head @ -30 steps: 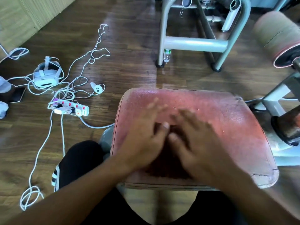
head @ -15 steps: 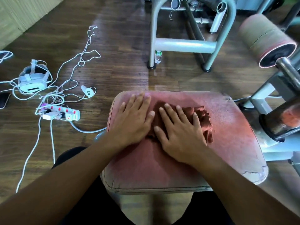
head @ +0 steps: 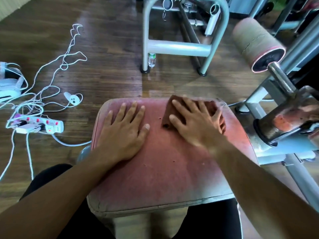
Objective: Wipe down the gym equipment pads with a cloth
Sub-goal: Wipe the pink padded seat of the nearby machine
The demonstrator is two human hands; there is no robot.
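Pad (head: 165, 169) red, worn | right hand (head: 198, 125) fingers spread, pressing cloth (head: 166, 118) at far right corner | left hand (head: 124, 131) flat, fingers spread, on pad

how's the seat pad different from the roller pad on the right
The seat pad is broad, flat and pinkish red; the roller pad is a faded tan cylinder on a metal bar. The seat pad has the left hand lying flat on it and the right hand pressing the cloth onto it; the roller pad has nothing touching it. Both look worn.
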